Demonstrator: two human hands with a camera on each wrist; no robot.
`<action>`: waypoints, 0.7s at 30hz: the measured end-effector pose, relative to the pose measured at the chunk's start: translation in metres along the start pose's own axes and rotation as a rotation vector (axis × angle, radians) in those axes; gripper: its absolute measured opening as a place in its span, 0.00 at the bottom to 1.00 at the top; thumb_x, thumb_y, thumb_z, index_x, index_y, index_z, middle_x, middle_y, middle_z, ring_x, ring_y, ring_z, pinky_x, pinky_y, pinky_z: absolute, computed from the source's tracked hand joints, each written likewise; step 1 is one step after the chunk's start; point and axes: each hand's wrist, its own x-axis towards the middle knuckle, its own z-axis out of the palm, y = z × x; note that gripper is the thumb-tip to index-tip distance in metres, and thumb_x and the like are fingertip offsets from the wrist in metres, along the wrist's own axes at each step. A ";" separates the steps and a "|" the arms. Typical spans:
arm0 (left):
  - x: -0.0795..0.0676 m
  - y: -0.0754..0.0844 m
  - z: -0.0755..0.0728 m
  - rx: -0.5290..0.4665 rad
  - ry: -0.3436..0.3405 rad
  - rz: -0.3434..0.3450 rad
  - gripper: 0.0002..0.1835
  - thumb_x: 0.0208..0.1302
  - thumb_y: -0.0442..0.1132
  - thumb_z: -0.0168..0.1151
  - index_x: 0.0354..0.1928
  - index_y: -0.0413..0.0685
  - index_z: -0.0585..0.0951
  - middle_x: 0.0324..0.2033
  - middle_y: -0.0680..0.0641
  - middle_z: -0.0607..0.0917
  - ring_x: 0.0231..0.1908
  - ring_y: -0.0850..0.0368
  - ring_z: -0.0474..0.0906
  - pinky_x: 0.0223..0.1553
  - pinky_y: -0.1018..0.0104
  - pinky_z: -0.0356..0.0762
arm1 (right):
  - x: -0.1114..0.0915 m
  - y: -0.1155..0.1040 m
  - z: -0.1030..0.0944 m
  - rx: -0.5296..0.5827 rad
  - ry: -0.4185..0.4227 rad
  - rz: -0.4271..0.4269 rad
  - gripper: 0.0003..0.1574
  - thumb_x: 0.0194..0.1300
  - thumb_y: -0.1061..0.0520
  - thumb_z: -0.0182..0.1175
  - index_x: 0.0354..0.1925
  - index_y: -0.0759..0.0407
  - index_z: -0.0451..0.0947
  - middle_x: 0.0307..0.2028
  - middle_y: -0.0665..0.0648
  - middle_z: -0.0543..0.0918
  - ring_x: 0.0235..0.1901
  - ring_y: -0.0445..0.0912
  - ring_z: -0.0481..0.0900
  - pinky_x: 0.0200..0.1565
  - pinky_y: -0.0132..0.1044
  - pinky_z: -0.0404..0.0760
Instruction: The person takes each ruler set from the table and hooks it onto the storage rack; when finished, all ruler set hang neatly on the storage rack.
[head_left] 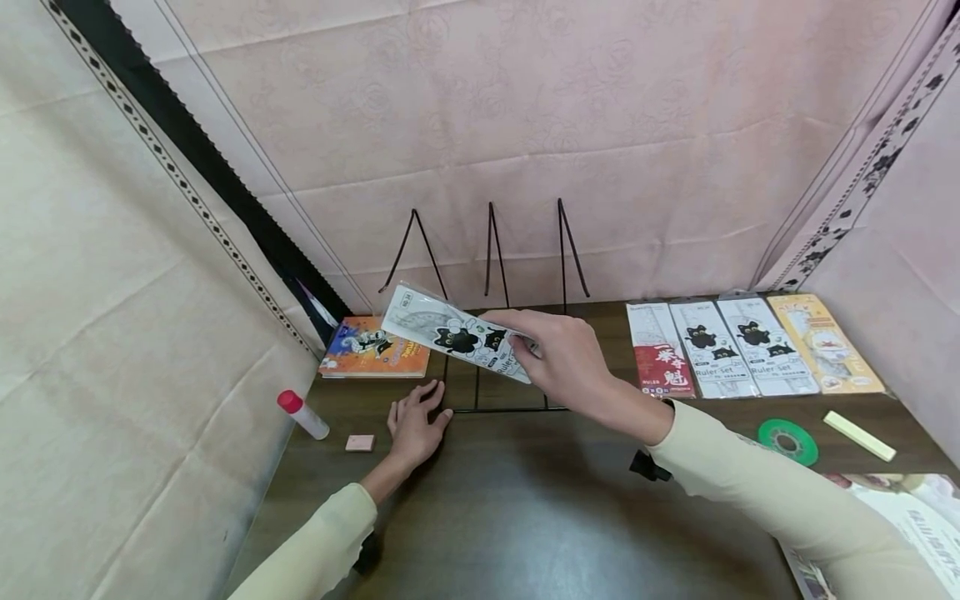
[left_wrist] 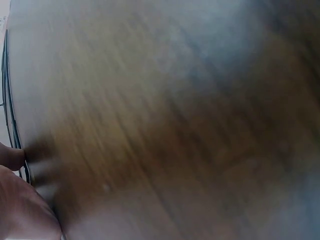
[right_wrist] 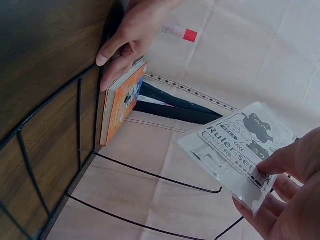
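Note:
My right hand (head_left: 566, 354) pinches a flat ruler set pack (head_left: 461, 333) printed with black cats, holding it tilted above a black wire rack (head_left: 510, 410). In the right wrist view, the thumb lies on the face of this ruler set (right_wrist: 237, 145) and the fingers are behind it. My left hand (head_left: 416, 425) rests on the table at the rack's front left corner, its fingertips touching the wire there. Seen from the right wrist, the left hand (right_wrist: 137, 32) lies beside the orange book (right_wrist: 122, 105). The left wrist view is mostly blurred tabletop.
An orange picture book (head_left: 375, 354) lies left of the rack. A glue stick (head_left: 303, 414) and a pink eraser (head_left: 360, 443) are near the left hand. To the right are several flat packs (head_left: 701, 350), a green tape roll (head_left: 787, 442), a pale yellow strip (head_left: 858, 436) and a printed sheet (head_left: 911, 517).

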 end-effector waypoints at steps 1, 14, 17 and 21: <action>0.000 0.000 -0.001 -0.001 -0.001 -0.004 0.29 0.68 0.45 0.59 0.70 0.55 0.67 0.72 0.50 0.62 0.71 0.40 0.51 0.69 0.36 0.27 | 0.001 -0.001 0.001 0.004 0.002 -0.001 0.31 0.64 0.62 0.57 0.58 0.30 0.75 0.48 0.38 0.85 0.13 0.37 0.58 0.17 0.31 0.54; -0.002 0.004 0.001 -0.025 0.004 -0.005 0.29 0.67 0.43 0.59 0.69 0.53 0.67 0.72 0.49 0.62 0.70 0.39 0.51 0.69 0.36 0.27 | 0.002 -0.004 0.007 -0.007 0.017 0.039 0.32 0.64 0.61 0.57 0.58 0.29 0.75 0.43 0.40 0.86 0.14 0.38 0.60 0.15 0.33 0.56; -0.003 0.004 0.000 -0.022 0.014 -0.005 0.29 0.67 0.43 0.59 0.69 0.53 0.67 0.72 0.49 0.63 0.70 0.39 0.51 0.69 0.36 0.27 | 0.001 -0.003 0.008 0.004 0.028 0.036 0.31 0.64 0.61 0.57 0.59 0.29 0.75 0.43 0.41 0.86 0.14 0.38 0.60 0.15 0.33 0.56; -0.003 0.005 -0.001 -0.017 0.009 -0.015 0.29 0.68 0.44 0.59 0.70 0.54 0.67 0.72 0.50 0.62 0.71 0.40 0.51 0.70 0.37 0.27 | 0.000 -0.003 0.008 0.009 0.037 0.042 0.33 0.64 0.61 0.57 0.59 0.26 0.73 0.44 0.40 0.86 0.13 0.37 0.60 0.14 0.32 0.55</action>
